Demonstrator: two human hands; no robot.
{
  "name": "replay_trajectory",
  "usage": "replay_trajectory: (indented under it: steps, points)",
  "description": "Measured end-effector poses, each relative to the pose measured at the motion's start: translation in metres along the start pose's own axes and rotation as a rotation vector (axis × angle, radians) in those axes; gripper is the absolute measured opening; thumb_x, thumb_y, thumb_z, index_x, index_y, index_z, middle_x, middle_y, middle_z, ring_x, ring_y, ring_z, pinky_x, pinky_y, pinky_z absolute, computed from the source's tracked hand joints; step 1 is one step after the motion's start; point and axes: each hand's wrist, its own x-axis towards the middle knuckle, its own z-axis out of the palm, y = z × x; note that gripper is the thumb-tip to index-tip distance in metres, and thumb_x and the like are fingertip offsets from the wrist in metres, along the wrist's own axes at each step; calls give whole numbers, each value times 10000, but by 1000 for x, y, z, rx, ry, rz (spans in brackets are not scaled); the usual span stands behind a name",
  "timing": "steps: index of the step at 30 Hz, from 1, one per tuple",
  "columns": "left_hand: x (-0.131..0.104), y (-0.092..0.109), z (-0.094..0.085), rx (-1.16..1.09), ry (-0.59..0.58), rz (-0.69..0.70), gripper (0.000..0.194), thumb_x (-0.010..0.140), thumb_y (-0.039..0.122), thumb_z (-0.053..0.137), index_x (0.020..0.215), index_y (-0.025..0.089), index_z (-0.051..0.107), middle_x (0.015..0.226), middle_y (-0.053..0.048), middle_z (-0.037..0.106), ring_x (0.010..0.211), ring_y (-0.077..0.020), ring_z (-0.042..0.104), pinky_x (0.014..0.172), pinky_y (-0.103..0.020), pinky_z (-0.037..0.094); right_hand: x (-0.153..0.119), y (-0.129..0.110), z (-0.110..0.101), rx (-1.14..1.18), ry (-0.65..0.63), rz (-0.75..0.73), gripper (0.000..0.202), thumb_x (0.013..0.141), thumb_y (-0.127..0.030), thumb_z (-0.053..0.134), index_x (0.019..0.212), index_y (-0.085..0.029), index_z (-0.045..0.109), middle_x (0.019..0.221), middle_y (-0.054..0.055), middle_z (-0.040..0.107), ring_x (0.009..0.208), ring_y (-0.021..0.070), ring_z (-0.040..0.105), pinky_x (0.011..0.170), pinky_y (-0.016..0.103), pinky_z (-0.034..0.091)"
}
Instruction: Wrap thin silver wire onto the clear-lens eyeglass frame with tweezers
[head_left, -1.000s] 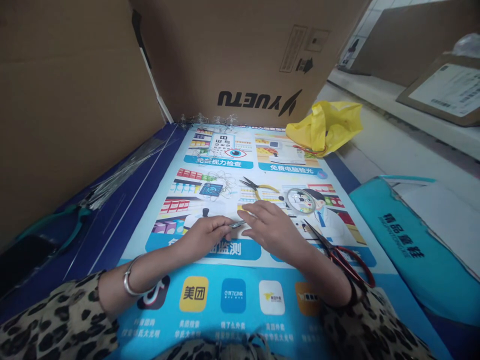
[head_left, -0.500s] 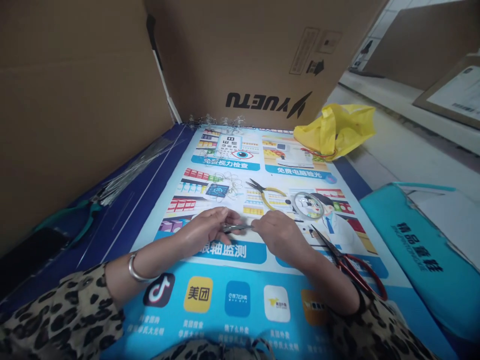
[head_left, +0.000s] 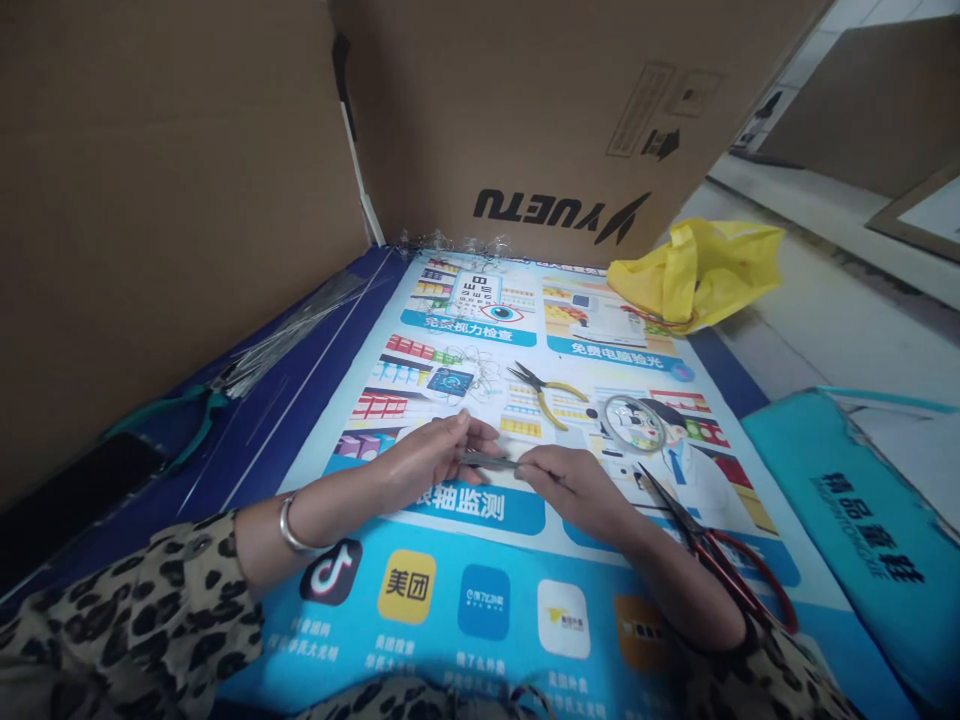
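Between my two hands lies a slim grey metal piece (head_left: 489, 461), held roughly level above the printed sheet; its exact kind is unclear. My left hand (head_left: 429, 458) has its fingers curled round the left end. At the other end, my right hand (head_left: 574, 484) pinches the tip between thumb and fingers. Just beyond the hands rest needle-nose pliers (head_left: 556, 400) with yellow handles, jaws pointing away to the left. Thin wire loops (head_left: 480, 372) lie beside them. Red-handled scissors (head_left: 716, 565) are partly under my right forearm.
Cardboard walls (head_left: 525, 110) stand at the back and left. A clear ring-shaped roll (head_left: 634, 424) lies right of the pliers. Teal-handled cutters (head_left: 191, 425) and a bundle of straight wires (head_left: 281, 340) sit at left. A yellow bag (head_left: 701, 275) and a teal box (head_left: 847, 500) are at right.
The whole view has shifted, so everything appears slightly farther right. Both hands keep hold of the grey piece, and my right hand's fingers now show more, extended toward it.
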Motion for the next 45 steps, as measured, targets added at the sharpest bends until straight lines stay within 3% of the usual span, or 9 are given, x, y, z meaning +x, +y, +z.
replay_trajectory:
  steps: [12,18,22,27,31,33,36,41,45]
  points:
    - [-5,-4,16,155,94,146,418,902,479,323,1025,129,518,909,-115,564,803,-168,530,607,-266,424,4,-12,15,-36,23,-24,308,915,-345,363,811,-203,616,742,23,636,668,136,558,603,236,388]
    - [-4,1,9,179,-28,76,443,906,495,290,1005,134,527,923,-116,573,767,-154,534,595,-253,427,1,-9,10,-89,89,-131,314,918,-325,346,867,-199,629,802,52,658,735,152,577,661,252,405]
    - [-4,10,3,485,-146,-34,408,884,492,360,941,138,555,696,-41,564,575,-106,485,512,-228,383,-2,-4,5,-124,90,-135,290,913,-304,354,857,-194,617,793,47,652,726,147,570,650,243,397]
    - [-7,20,5,921,-190,10,259,882,349,395,796,160,551,657,-2,547,554,-99,471,532,-230,364,-2,-4,3,-157,75,-147,270,907,-300,366,872,-186,608,812,49,650,740,153,571,655,250,394]
    - [-9,22,7,1069,-138,136,277,876,311,387,657,171,485,598,13,489,565,-109,441,549,-238,330,-1,-7,0,-29,116,-43,218,885,-324,417,869,-199,594,766,30,633,683,137,555,611,240,388]
    - [-10,22,8,985,-103,136,283,886,331,359,676,173,465,587,25,463,553,-105,429,550,-234,335,-1,-9,-3,146,186,86,190,844,-352,494,951,-208,556,678,-8,587,595,117,515,557,227,379]
    - [-11,21,11,841,-34,137,291,900,370,323,721,177,449,585,38,435,533,-100,409,533,-226,334,-4,-14,-3,413,193,224,350,772,-378,587,1053,-207,467,606,-57,510,526,99,466,499,212,368]
    - [-18,13,24,847,6,216,327,906,403,326,684,181,416,572,47,410,545,-100,388,539,-226,316,5,-38,7,294,93,179,203,789,-400,562,793,-201,522,584,-52,497,540,92,457,484,204,325]
    - [-27,12,33,932,32,282,344,918,395,298,669,183,404,582,44,421,570,-106,407,571,-230,328,0,-60,-5,167,131,97,328,875,-352,431,596,-187,476,571,-37,483,556,93,453,501,214,329]
